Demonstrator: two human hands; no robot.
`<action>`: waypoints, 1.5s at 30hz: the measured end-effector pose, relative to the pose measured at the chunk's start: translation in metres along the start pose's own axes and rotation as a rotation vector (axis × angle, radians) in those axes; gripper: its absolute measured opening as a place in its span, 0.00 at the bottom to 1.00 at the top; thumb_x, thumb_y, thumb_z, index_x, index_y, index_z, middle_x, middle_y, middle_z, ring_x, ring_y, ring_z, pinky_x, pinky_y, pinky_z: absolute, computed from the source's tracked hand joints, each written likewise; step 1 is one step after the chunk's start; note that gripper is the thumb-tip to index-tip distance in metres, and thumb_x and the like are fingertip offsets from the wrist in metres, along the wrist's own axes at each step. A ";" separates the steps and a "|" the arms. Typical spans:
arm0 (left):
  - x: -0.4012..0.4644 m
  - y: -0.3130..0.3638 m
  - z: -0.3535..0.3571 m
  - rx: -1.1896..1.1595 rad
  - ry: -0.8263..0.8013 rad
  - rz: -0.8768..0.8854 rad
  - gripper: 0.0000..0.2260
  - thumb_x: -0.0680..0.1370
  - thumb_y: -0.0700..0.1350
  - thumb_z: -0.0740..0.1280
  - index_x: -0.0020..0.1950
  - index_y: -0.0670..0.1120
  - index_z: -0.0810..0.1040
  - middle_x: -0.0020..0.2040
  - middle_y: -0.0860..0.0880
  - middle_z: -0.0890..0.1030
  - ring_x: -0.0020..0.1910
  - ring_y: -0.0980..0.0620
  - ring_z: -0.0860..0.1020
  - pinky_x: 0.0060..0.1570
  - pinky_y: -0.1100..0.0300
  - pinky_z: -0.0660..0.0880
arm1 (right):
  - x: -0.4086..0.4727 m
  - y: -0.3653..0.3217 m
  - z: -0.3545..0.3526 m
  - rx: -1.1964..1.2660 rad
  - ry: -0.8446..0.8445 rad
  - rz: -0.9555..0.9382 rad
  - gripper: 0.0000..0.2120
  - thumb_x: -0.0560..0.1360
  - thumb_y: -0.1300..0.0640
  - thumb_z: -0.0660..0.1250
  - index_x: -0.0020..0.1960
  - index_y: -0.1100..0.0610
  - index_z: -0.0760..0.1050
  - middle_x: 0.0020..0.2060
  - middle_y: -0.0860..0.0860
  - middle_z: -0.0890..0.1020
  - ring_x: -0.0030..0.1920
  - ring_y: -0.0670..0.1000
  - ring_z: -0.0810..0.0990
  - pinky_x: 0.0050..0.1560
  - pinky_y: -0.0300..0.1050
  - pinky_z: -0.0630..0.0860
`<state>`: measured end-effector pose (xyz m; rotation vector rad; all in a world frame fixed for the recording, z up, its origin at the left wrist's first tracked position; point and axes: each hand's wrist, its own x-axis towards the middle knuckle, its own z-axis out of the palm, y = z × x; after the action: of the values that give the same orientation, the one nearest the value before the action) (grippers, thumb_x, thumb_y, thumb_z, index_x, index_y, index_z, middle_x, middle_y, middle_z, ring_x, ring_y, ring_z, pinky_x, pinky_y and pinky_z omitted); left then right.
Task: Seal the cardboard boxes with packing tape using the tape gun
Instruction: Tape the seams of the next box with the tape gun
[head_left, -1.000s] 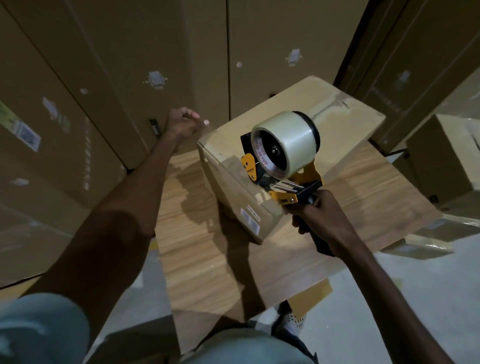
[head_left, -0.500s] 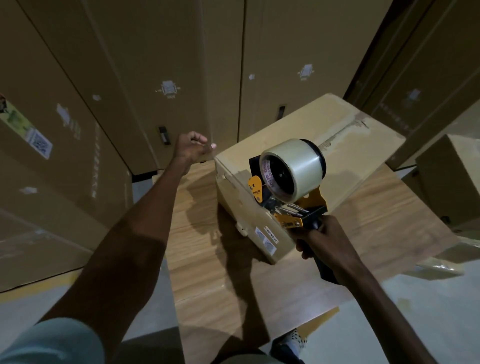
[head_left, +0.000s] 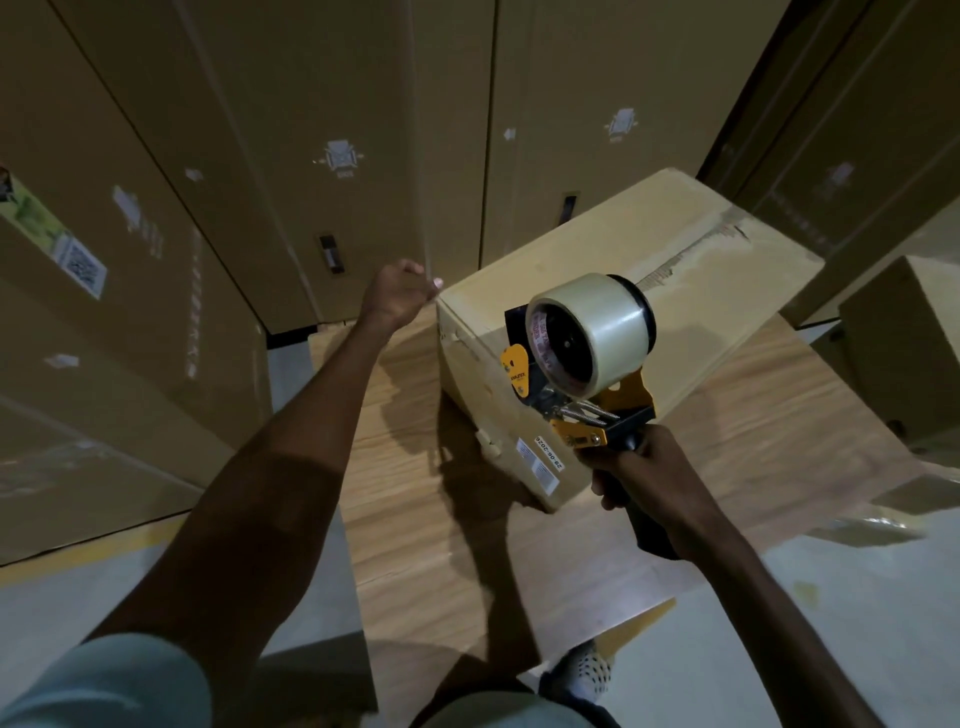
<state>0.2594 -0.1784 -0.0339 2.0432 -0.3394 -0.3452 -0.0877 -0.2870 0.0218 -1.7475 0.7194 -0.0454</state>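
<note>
A closed cardboard box (head_left: 623, 249) lies on a wooden table (head_left: 441, 545), with an old torn tape strip along its top seam. My right hand (head_left: 644, 478) grips the black handle of a yellow and black tape gun (head_left: 587, 364) that carries a roll of clear tape. The gun's front sits against the box's near side, just below the top edge. My left hand (head_left: 395, 299) reaches out to the box's far left corner with curled fingers, the thumb tip at the corner. Nothing shows inside that hand.
Tall cardboard cartons (head_left: 260, 130) stand close behind and to the left of the table. Another carton (head_left: 904, 332) stands at the right. Pale floor shows on both sides, and my shoe (head_left: 587, 670) is under the table's near edge.
The view has tilted, so box and hands sit lower in frame. The tape gun stays against the box's near side and my left hand stays at the far left corner.
</note>
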 end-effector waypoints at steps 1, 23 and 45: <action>-0.002 0.001 -0.003 0.076 0.011 -0.007 0.12 0.79 0.48 0.72 0.58 0.43 0.80 0.54 0.44 0.82 0.52 0.48 0.79 0.52 0.56 0.74 | -0.001 -0.001 0.000 0.012 -0.008 0.003 0.03 0.80 0.60 0.68 0.51 0.56 0.80 0.30 0.54 0.82 0.30 0.52 0.79 0.34 0.45 0.76; -0.076 0.015 0.019 0.939 -0.248 0.429 0.27 0.87 0.54 0.43 0.83 0.44 0.49 0.83 0.46 0.47 0.82 0.46 0.46 0.74 0.33 0.40 | -0.071 0.035 -0.036 0.072 -0.023 0.003 0.08 0.79 0.63 0.69 0.41 0.61 0.76 0.27 0.56 0.71 0.27 0.50 0.67 0.27 0.41 0.65; -0.142 0.030 0.062 0.857 -0.349 0.535 0.26 0.87 0.53 0.44 0.83 0.44 0.47 0.83 0.47 0.45 0.81 0.49 0.42 0.78 0.45 0.41 | -0.104 0.089 -0.041 0.158 0.031 0.117 0.12 0.77 0.69 0.66 0.35 0.61 0.75 0.23 0.55 0.71 0.24 0.51 0.68 0.31 0.45 0.66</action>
<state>0.1022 -0.1875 -0.0218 2.5770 -1.4120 -0.2334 -0.2263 -0.2831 -0.0100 -1.5550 0.8176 -0.0482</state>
